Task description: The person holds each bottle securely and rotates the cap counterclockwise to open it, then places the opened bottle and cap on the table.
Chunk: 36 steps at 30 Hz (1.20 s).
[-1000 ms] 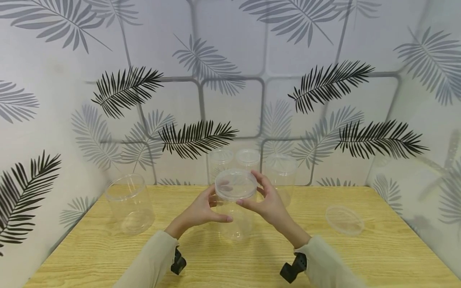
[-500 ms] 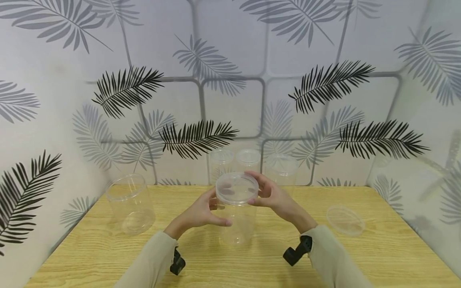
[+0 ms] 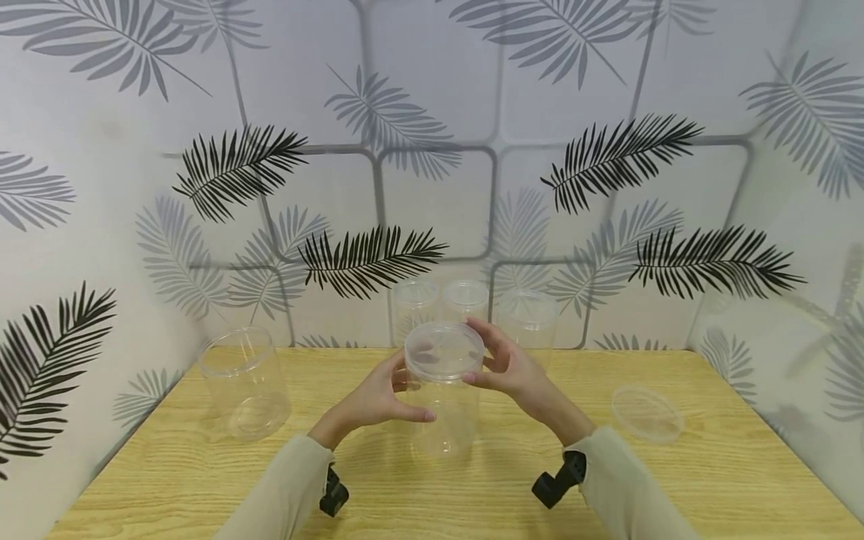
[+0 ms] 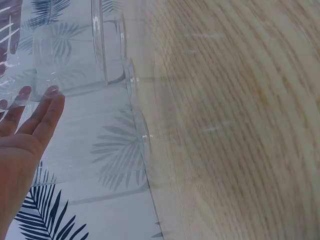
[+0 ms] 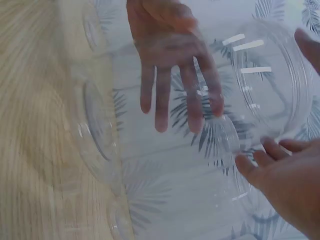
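L fingers [image 3: 413, 412] round jar [image 3: 444, 429], R fingers [image 3: 494, 337] round lid [image 3: 448, 356].

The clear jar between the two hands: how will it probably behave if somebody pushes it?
The jar is probably light, since its walls look thin and nothing shows inside. Its shiny surface may be slippery. Looking taller than wide, it might tip if pushed at the lid.

The right hand [image 5: 295, 185] has the clear lid [image 5: 272, 80] between its fingers and thumb, fingertips at the lid's lower rim, thumb at its upper right. Left of the lid, the left hand [image 5: 172, 55] shows through a clear jar [image 5: 135, 142], fingers apart. Farther left of the lid is wood-grained tabletop [image 5: 30, 100]; above it, leaf-printed wall [image 5: 265, 9].
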Motion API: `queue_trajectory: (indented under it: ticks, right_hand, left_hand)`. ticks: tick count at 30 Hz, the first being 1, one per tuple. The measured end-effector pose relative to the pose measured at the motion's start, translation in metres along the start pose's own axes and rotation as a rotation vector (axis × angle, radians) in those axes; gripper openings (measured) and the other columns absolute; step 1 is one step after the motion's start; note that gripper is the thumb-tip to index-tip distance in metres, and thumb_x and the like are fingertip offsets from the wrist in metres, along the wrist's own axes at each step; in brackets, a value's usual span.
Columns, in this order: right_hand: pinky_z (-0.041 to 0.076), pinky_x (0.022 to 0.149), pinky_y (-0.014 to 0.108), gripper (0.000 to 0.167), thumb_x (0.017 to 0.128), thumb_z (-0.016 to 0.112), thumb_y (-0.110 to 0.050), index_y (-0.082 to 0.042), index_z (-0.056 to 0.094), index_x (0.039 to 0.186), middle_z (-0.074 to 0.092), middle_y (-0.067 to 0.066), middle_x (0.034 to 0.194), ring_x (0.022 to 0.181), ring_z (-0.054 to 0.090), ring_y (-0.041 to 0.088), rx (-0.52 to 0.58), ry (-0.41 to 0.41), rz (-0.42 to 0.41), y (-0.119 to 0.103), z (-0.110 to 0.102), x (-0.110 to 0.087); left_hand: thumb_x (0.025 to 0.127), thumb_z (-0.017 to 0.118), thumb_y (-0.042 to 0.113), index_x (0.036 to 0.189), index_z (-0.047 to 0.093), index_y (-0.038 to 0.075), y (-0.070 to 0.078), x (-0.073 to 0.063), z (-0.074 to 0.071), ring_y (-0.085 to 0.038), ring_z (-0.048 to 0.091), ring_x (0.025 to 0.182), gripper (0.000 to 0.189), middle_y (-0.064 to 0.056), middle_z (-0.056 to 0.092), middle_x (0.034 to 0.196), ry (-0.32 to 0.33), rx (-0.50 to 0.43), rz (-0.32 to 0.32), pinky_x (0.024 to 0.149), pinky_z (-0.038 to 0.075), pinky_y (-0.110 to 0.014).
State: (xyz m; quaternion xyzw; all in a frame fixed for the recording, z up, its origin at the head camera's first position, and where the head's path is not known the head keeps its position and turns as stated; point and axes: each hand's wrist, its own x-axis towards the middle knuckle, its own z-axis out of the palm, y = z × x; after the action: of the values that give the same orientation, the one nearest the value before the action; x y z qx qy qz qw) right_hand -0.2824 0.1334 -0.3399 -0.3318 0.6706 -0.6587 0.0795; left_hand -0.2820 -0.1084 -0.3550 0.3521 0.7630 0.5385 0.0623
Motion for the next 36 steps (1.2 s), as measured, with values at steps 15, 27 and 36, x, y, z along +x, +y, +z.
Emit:
queue_trajectory:
  ticks: [15, 27, 36]
  right_hand:
    - [0.022, 0.110, 0.053, 0.085, 0.076, 0.074, -0.013, -0.008, 0.023, 0.143, 0.031, 0.012, 0.144, 0.137, 0.024, 0.029, -0.227, 0.294, 0.019, 0.002, 0.028, -0.001]
    - [0.042, 0.098, 0.039, 0.080, 0.080, 0.071, -0.019, -0.012, 0.022, 0.143, 0.032, 0.014, 0.141, 0.128, 0.034, 0.037, -0.097, 0.016, -0.014, 0.001, 0.006, 0.002]
    - [0.047, 0.090, 0.026, 0.087, 0.083, 0.068, -0.018, -0.005, 0.009, 0.146, 0.022, 0.020, 0.145, 0.126, 0.033, 0.036, 0.091, -0.154, 0.022, 0.003, -0.007, 0.006]
  left_hand:
    - [0.069, 0.079, 0.010, 0.143, 0.025, 0.012, 0.001, 0.002, 0.002, -0.036, 0.046, 0.122, 0.092, -0.016, 0.038, 0.140, 0.025, -0.015, -0.007, 0.100, 0.039, -0.051]
    - [0.069, 0.080, 0.011, 0.141, 0.029, 0.016, 0.000, 0.000, -0.001, -0.032, 0.049, 0.119, 0.089, -0.013, 0.042, 0.137, -0.023, -0.044, -0.007, 0.098, 0.042, -0.049]
    - [0.069, 0.080, 0.013, 0.143, 0.026, 0.014, 0.001, -0.001, -0.001, -0.034, 0.049, 0.118, 0.091, -0.016, 0.039, 0.138, -0.060, -0.055, -0.009, 0.098, 0.041, -0.052]
